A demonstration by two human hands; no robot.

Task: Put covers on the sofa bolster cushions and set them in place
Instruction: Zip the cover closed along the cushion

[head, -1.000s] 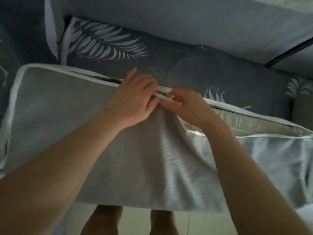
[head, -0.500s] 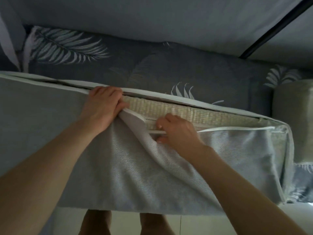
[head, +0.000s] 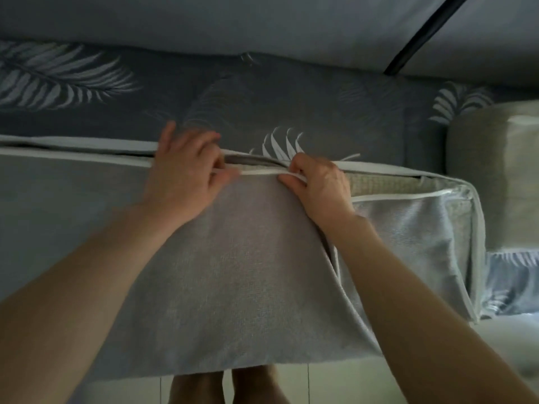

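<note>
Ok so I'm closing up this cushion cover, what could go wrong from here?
1. The beige inner cushion bulges out right of your right hand, so it may catch in the closure.
2. The grey cover is slack there and could pucker.
3. Your left hand pinches only the white piping, which might slip.

A home living rm: sofa seat (head: pixel 291 112) in dark leaf-print fabric from 9 to 2 o'clock, grey backrest (head: pixel 204 21) at 12, pale tiled floor (head: pixel 335 383) at 6.
</note>
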